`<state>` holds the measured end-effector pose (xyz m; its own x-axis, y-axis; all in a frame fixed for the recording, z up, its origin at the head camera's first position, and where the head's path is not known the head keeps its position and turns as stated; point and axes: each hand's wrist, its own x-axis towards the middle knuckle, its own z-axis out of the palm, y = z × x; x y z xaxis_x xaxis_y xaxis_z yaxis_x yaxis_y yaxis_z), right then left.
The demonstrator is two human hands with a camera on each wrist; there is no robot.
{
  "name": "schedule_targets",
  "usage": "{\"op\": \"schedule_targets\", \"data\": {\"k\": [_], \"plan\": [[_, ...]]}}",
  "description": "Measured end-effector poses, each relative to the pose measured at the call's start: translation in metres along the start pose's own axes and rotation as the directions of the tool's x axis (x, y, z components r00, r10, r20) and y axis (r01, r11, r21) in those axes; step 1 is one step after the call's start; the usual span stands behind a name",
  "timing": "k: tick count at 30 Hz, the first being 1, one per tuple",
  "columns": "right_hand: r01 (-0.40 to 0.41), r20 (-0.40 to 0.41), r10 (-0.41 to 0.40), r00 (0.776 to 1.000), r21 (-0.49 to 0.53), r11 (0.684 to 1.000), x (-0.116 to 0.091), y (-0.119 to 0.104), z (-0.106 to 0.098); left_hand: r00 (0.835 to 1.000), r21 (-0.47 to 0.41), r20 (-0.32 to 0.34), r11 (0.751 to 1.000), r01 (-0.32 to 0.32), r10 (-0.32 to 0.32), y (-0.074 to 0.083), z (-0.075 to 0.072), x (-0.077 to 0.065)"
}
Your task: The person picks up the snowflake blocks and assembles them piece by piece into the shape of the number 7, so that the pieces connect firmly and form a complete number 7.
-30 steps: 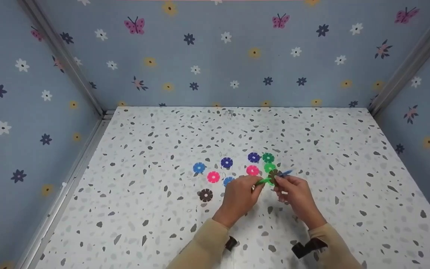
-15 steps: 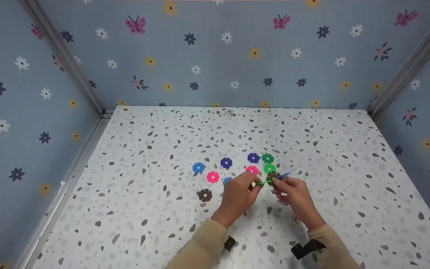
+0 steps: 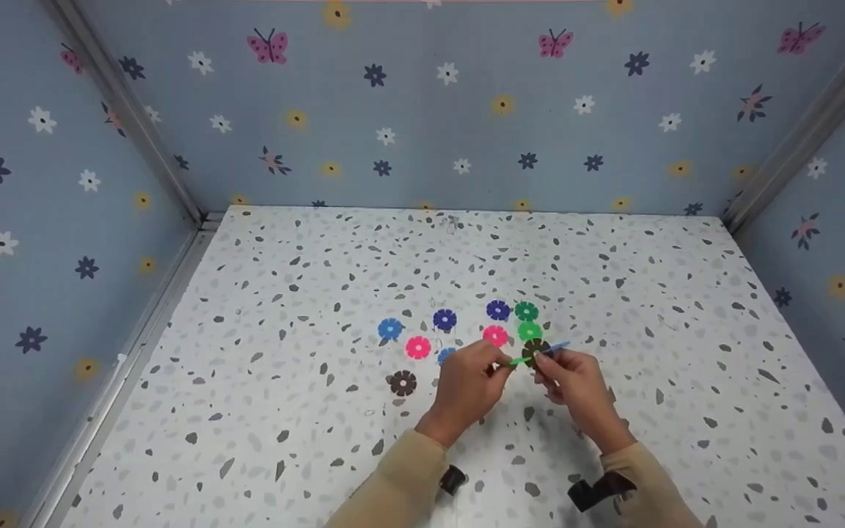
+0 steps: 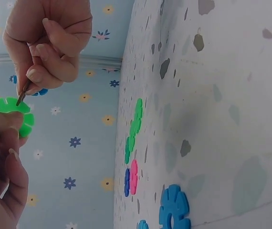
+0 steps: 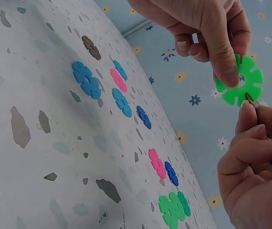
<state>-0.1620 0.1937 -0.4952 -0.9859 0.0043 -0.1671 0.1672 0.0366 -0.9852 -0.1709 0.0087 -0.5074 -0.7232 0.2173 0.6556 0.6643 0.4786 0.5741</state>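
Above speckled white table (image 3: 283, 411), left hand (image 3: 466, 385) pinches green slotted plastic disc (image 5: 253, 80), right hand (image 3: 582, 385) brown slotted disc (image 3: 532, 347); better press squarely.

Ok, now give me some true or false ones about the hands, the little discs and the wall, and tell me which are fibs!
1. The left hand pinches a bright green notched disc. True.
2. The right hand pinches a yellow disc. False: the right hand pinches a brown notched disc.
3. Two pink notched discs lie on the table. True.
4. The green and brown discs in the hands are far apart. False: they are held close together.
5. The wall has pink butterflies on it. True.
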Motion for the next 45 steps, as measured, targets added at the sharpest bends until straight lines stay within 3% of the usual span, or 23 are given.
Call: {"op": "schedule_targets", "data": {"k": [9, 19, 28, 36, 45], "plan": [[-0.004, 0.000, 0.004, 1.000, -0.003, 1.000, -0.0025, -0.0028, 0.0052, 1.000, -0.037, -0.015, 0.999, 0.003, -0.003, 0.0012, 0.0008, -0.0012], [0.000, 0.070, 0.003, 0.998, -0.038, 0.999, 0.0008, -0.0047, 0.0019, 1.000, -0.042, -0.002, 0.999, 0.002, -0.002, -0.0014, 0.0008, 0.0009], [0.053, 0.135, -0.038, 0.990, -0.109, 0.993, -0.0024, -0.0034, 0.0030, 0.998, -0.120, -0.070, 0.993, -0.004, -0.005, -0.0053, 0.0039, -0.0049], [0.012, 0.071, -0.007, 0.997, -0.077, 0.997, -0.0043, -0.0064, 0.0013, 0.998, -0.083, -0.046, 0.996, 0.036, -0.040, -0.0003, 0.0006, 0.0044], [0.012, 0.058, -0.015, 0.998, 0.055, 0.998, -0.0039, 0.0011, 0.0052, 0.986, -0.125, -0.013, 0.979, 0.163, -0.166, -0.0001, 0.0052, -0.0011]]}}
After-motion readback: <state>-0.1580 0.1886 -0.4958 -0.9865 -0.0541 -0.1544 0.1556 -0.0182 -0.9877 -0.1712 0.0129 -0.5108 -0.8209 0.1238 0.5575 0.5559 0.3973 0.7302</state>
